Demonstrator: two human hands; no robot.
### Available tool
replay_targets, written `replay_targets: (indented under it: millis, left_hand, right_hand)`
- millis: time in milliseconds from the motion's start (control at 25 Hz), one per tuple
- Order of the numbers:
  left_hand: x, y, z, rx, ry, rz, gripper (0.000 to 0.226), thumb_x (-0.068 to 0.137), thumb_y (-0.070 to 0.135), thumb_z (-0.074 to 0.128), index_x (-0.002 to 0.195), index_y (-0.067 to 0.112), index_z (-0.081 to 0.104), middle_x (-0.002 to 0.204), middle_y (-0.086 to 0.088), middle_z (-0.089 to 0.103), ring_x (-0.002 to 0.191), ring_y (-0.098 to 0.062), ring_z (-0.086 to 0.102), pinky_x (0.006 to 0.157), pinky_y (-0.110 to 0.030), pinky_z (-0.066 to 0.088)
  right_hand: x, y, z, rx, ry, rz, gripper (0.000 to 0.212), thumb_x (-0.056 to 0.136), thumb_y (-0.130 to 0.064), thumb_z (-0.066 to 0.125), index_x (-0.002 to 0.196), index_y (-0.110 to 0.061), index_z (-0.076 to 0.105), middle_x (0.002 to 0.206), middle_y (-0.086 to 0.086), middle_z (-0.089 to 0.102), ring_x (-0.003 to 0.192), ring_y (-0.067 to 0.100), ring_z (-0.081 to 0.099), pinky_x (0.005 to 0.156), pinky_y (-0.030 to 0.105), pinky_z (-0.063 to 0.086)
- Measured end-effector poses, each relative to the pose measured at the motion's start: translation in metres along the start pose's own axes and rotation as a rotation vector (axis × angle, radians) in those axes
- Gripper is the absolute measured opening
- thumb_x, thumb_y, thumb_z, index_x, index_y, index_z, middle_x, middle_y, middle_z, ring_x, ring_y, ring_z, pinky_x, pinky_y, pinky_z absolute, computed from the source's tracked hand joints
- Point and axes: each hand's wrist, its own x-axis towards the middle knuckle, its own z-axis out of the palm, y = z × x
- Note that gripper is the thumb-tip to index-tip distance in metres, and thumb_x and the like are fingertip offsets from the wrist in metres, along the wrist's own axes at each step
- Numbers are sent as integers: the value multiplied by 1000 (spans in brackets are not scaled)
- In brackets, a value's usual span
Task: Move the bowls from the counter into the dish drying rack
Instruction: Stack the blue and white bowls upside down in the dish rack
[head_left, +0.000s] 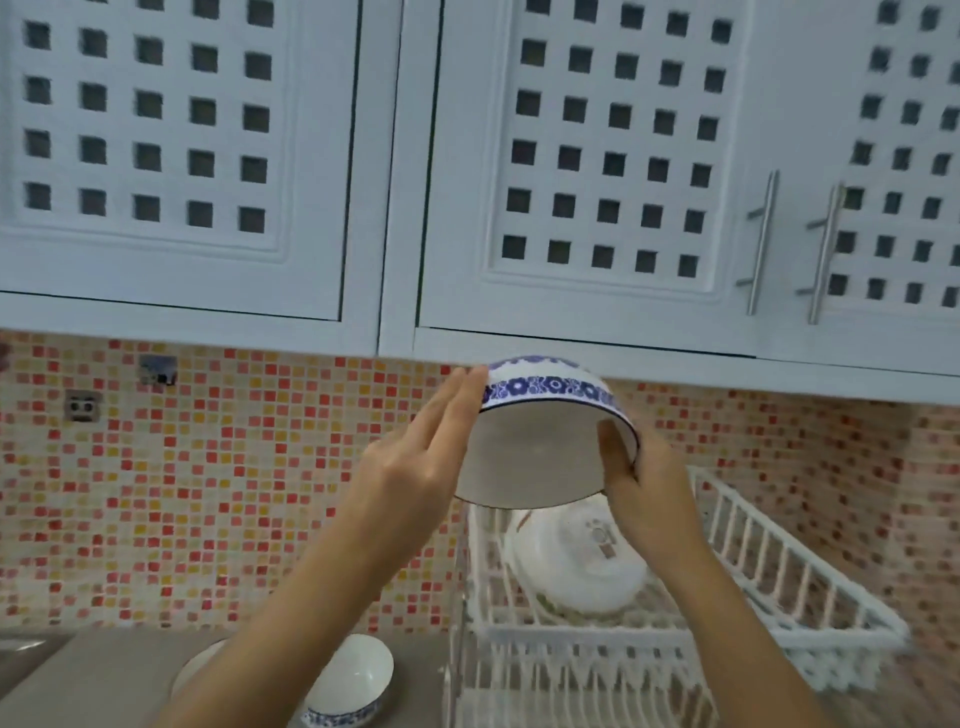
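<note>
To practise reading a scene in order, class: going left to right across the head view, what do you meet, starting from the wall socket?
Wall socket → bowl on the counter → left hand → held bowl → right hand → cabinet handles. The drying rack overlaps several, so it is omitted.

This is a home kitchen. White wall cabinets (182, 156) with small square holes in the doors hang above a wall of little red and orange tiles (208, 493). Below is a brown counter (104, 675) with a bowl (358, 670) (white, blue band) and a white dish rack (571, 634) holding a plate (571, 566).
</note>
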Motion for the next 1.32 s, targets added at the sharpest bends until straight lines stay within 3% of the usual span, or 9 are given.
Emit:
replay_targets:
  millis: [200,360,520,600,720,800,960,1080,1320]
  left_hand:
    - [51,83,50,-1,-164,-36,54,86,9,58,137,3,41,129,-18,60,36,-17,58,31,-22,45]
    - [73,138,92,48,-321,-90,69,91,1,45,149,6,8,155,-17,25,52,-27,63,47,-33,51]
    - [70,155,135,-3,-308,-34,73,71,-10,69,137,-6,37,133,-25,54,36,-22,56,33,-28,48]
    - [69,161,151,11,-318,11,74,66,-8,74,133,-5,42,127,-23,59,36,-20,56,32,-24,45]
    - [70,168,168,-18,-357,22,74,70,-6,73,135,-3,38,129,-23,57,46,-24,64,39,-30,54]
    - [73,170,174,-66,-422,-29,71,80,-2,64,142,3,29,143,-20,45,62,-27,69,53,-34,59]
    - [86,164,181,-217,-868,-105,94,81,31,67,149,26,3,157,-2,15,126,-25,46,100,-37,45]
    - [90,158,193,-266,-1133,-160,104,69,42,77,146,27,9,148,-2,32,124,-23,44,101,-37,41]
    - [84,170,227,-95,-1223,-107,86,65,36,83,130,12,33,131,-10,52,113,-28,52,90,-37,46]
  right_hand:
    - [4,68,-80,-81,78,-178,45,97,-36,34,136,-15,42,94,-25,53,73,-14,57,63,-3,40]
    - [9,122,-129,-278,5,-301,47,92,-20,44,138,-17,37,129,1,55,99,13,58,84,11,41]
    - [25,148,-183,-169,-465,-105,82,76,-48,68,141,-48,17,151,-22,22,134,6,36,103,29,41]
    - [38,150,-200,-156,-651,-17,100,67,-49,76,141,-53,10,146,-32,16,135,-1,27,106,31,41]
    - [62,154,-206,-296,-784,-105,105,63,-44,82,145,-41,17,135,-36,25,128,-4,30,104,24,40]
    - [71,164,-203,-350,-777,-140,104,60,-46,83,145,-30,26,138,-22,37,124,-1,37,103,25,41]
    - [66,194,-189,-437,-772,-246,101,61,-50,81,143,-17,32,137,-5,44,117,5,42,99,20,34]
    - [63,214,-172,-439,-810,-240,96,62,-46,82,140,-18,34,125,-8,45,112,7,44,94,19,37]
    - [57,240,-143,-507,-892,-256,84,57,-45,84,127,-23,42,112,-12,42,103,6,41,91,21,40]
